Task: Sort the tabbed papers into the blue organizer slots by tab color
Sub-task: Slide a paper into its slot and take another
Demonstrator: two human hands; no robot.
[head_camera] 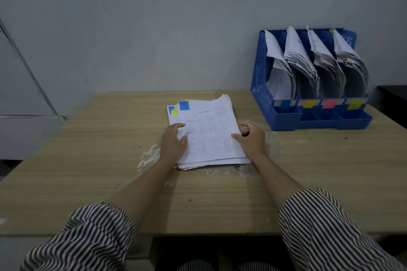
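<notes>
We look down from a head camera at a wooden table (88,160) set against a grey wall. At the centre lies a stack of printed papers (209,134), still unsorted; its top sheet carries a blue tab (184,105) at the far left corner, and yellow and blue tabs of lower sheets peek out just beside it.

The left hand (174,141) rests on the stack's left edge, thumb and fingers lying loosely on the top sheet, holding nothing that we can see. The right hand (251,136) sits at the stack's right edge, thumb on the paper and fingers curled down beside it (whether they grip the edge, we cannot tell). Striped sleeves cover both upper arms.

At the far right stands the blue organizer (264,94), its four slots already filled with leaning sheaves of paper. Labels on its front run blue, orange, red, then yellow-green.

We judge the sorting well advanced: much is filed, yet a fair stack remains, with the blue-tabbed sheet next, presumably for the leftmost slot.
</notes>
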